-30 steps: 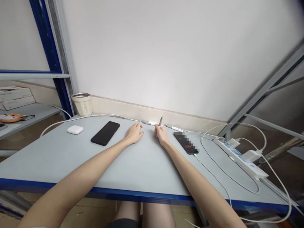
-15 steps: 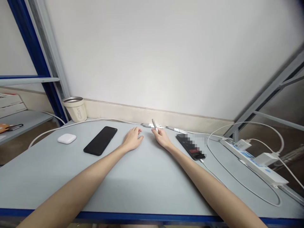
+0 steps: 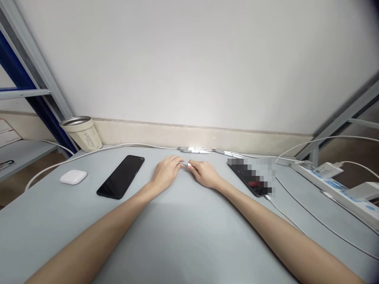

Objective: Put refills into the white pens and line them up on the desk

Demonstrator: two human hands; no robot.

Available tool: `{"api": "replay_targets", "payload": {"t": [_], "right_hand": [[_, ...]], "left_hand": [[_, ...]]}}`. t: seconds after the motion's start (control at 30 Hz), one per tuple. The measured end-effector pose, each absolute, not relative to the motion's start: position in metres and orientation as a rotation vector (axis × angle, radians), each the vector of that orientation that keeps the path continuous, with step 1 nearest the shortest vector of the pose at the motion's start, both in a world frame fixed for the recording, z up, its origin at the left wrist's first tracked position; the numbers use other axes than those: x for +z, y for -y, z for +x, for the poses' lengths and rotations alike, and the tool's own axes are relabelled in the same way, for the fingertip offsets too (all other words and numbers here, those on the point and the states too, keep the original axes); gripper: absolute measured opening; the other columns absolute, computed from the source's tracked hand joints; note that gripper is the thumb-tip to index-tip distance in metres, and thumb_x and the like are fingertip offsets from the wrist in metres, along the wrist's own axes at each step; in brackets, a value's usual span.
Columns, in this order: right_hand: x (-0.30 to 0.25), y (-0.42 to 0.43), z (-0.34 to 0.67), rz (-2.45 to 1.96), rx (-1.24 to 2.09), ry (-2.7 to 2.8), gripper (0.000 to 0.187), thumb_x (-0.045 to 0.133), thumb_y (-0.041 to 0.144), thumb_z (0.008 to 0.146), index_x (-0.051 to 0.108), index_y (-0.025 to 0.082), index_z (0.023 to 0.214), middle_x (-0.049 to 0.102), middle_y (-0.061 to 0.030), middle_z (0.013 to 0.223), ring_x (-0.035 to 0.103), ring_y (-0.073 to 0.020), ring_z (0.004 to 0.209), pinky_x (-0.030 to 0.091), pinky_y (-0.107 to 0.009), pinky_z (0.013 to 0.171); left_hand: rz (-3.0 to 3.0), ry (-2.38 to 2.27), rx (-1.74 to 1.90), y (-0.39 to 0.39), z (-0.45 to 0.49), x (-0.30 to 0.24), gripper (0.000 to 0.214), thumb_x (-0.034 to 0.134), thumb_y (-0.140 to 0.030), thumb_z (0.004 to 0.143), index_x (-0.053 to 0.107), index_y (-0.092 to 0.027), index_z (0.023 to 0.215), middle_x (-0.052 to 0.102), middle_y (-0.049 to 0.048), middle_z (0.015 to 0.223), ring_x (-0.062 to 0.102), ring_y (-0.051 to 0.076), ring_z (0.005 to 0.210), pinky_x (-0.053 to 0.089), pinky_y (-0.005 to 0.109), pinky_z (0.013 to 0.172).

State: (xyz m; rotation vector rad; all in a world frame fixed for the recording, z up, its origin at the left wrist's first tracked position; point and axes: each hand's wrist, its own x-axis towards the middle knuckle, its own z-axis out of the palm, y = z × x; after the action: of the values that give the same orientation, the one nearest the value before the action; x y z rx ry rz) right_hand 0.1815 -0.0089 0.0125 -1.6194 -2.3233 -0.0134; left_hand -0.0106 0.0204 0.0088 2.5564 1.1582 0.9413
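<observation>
Black smartphone (image 3: 120, 177) lies flat on the grey desk (image 3: 177, 236), left of the left hand (image 3: 167, 171) — fingers loosely curled, empty as far as shows. The right hand (image 3: 205, 174) pinches a white pen (image 3: 188, 164), mostly hidden in its narrow grip, just beside the left fingertips — a second phone (image 3: 250, 177) lies further right.

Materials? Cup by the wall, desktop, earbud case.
The cup looks like stainless steel under a matte cream coating: its bare rim has a metallic shine. The desktop is matte pale grey, probably painted metal or laminate; the look leaves that open. The earbud case looks like smooth white plastic, with a soft sheen.
</observation>
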Motion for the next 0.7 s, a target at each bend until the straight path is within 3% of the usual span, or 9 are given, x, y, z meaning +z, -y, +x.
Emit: {"api": "replay_targets", "payload": {"t": [0.27, 0.47, 0.63, 0.7], "right_hand": [[0.0128, 0.0100, 0.1822, -1.606, -0.045, 2.348, 0.031, 0.029, 0.040, 0.097, 0.053, 0.023, 0.087, 0.064, -0.0032, 0.075, 0.052, -0.0163, 0.062, 0.019, -0.025, 0.054], [0.0090, 0.0074, 0.1824, -1.666, -0.036, 2.311, 0.035, 0.027, 0.043, 0.097, 0.055, 0.022, 0.092, 0.065, -0.0050, 0.077, 0.054, -0.0179, 0.066, 0.019, -0.026, 0.056], [0.0074, 0.0070, 0.1830, -1.645, -0.049, 2.322, 0.036, 0.028, 0.044, 0.097, 0.055, 0.021, 0.094, 0.066, -0.0062, 0.081, 0.055, -0.0186, 0.069, 0.021, -0.026, 0.057], [0.0075, 0.0073, 0.1826, -1.641, -0.055, 2.321, 0.036, 0.028, 0.044, 0.097, 0.055, 0.021, 0.093, 0.066, -0.0061, 0.081, 0.056, -0.0185, 0.069, 0.021, -0.026, 0.057]], "left_hand": [[2.437, -1.221, 0.741, -0.0224, -0.0097, 0.0106, 0.030, 0.034, -0.032, 0.094, 0.062, -0.023, 0.088, 0.066, 0.0017, 0.090, 0.058, 0.018, 0.084, 0.040, 0.027, 0.072], [2.359, -1.193, 0.821, -0.0237, -0.0079, 0.0074, 0.023, 0.045, -0.034, 0.090, 0.053, -0.025, 0.109, 0.064, -0.0021, 0.084, 0.061, 0.016, 0.082, 0.041, 0.025, 0.071], [2.390, -1.242, 0.810, -0.0220, -0.0066, 0.0105, 0.024, 0.039, -0.035, 0.092, 0.059, -0.022, 0.090, 0.064, 0.0003, 0.085, 0.059, 0.017, 0.078, 0.040, 0.026, 0.069], [2.370, -1.253, 0.801, -0.0197, -0.0065, 0.0128, 0.026, 0.039, -0.037, 0.091, 0.059, -0.021, 0.092, 0.064, 0.0004, 0.083, 0.059, 0.017, 0.077, 0.041, 0.026, 0.070]]}}
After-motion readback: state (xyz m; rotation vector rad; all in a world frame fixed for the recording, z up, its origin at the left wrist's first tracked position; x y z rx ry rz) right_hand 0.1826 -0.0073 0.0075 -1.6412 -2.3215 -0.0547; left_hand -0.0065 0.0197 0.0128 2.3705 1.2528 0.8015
